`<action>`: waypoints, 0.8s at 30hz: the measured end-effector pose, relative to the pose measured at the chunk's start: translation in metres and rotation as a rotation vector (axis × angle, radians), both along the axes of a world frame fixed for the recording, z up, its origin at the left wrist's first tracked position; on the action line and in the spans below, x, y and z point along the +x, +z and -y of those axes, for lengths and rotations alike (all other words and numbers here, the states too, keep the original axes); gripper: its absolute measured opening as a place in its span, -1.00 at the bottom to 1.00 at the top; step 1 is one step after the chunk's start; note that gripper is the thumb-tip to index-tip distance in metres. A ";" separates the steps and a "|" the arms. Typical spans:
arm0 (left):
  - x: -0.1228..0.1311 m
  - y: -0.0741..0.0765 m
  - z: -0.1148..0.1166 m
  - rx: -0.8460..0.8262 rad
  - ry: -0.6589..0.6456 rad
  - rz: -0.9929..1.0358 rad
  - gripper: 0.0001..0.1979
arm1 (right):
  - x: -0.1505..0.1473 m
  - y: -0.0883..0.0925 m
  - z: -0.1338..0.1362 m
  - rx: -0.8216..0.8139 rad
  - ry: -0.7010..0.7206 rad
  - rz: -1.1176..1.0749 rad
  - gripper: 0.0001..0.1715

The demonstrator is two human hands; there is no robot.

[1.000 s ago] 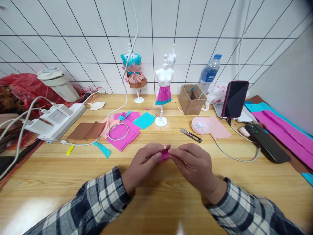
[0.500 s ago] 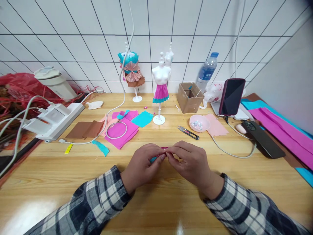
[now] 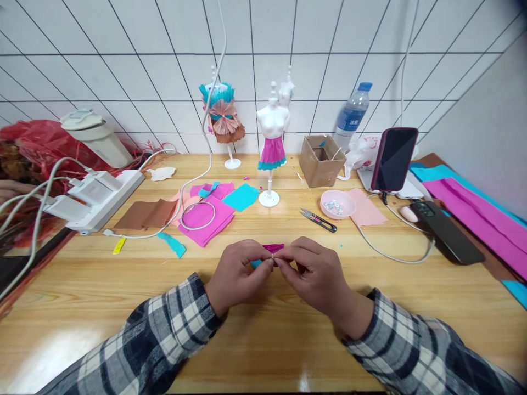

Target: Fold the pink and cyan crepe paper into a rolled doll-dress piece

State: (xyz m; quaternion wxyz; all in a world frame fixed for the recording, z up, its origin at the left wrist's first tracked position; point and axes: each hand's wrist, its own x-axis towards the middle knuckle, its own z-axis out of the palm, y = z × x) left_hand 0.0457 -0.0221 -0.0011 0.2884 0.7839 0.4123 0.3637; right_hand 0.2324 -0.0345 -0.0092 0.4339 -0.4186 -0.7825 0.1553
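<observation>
My left hand [image 3: 242,270] and my right hand [image 3: 319,274] meet fingertip to fingertip low over the wooden table. Between them is a small gathered piece of magenta and blue paper [image 3: 274,248], pinched by both hands; its blue part shows under my left fingers. Something tiny and pale sits at the fingertips, too small to name. Beyond my hands stands a white mannequin [image 3: 273,120] in a magenta skirt with a blue hem. Black thread snips [image 3: 319,220] lie past my right hand, beside a pink dish [image 3: 337,204] of small shiny beads.
Magenta sheets [image 3: 208,225], brown paper [image 3: 146,214] and a white cable lie at left, near a power strip [image 3: 105,203]. A dressed mannequin [image 3: 224,118], a cardboard box [image 3: 321,162] and a bottle [image 3: 353,112] stand behind. Phones [image 3: 447,233] are at right. Part of another person's hand [image 3: 14,189] shows far left.
More of the magenta paper shows above my fingertips, which have shifted slightly left. Another person's hand has appeared at the far left. The view has shifted a little.
</observation>
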 end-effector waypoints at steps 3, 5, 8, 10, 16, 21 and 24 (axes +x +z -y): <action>0.001 0.003 0.000 -0.062 -0.003 -0.012 -0.78 | 0.002 -0.001 0.000 0.019 0.017 0.021 -0.89; 0.001 0.004 0.000 -0.075 -0.006 -0.026 -0.77 | 0.004 -0.002 -0.001 0.029 0.018 0.032 -0.88; 0.000 0.005 0.001 -0.026 0.010 -0.089 -0.76 | 0.005 -0.003 -0.003 0.037 0.028 0.050 -0.88; 0.000 0.005 0.002 0.029 0.014 -0.137 -0.74 | 0.005 -0.004 -0.003 0.035 0.032 0.062 -0.88; 0.003 0.005 0.004 0.063 -0.030 -0.180 -0.71 | 0.000 -0.002 -0.001 -0.065 -0.017 0.030 -0.94; 0.004 0.003 0.004 0.024 -0.039 -0.112 -0.73 | -0.005 0.003 -0.004 -0.286 -0.029 -0.149 -0.91; 0.002 0.001 0.002 0.004 -0.034 -0.104 -0.75 | -0.005 0.004 -0.006 -0.331 -0.037 -0.230 -0.91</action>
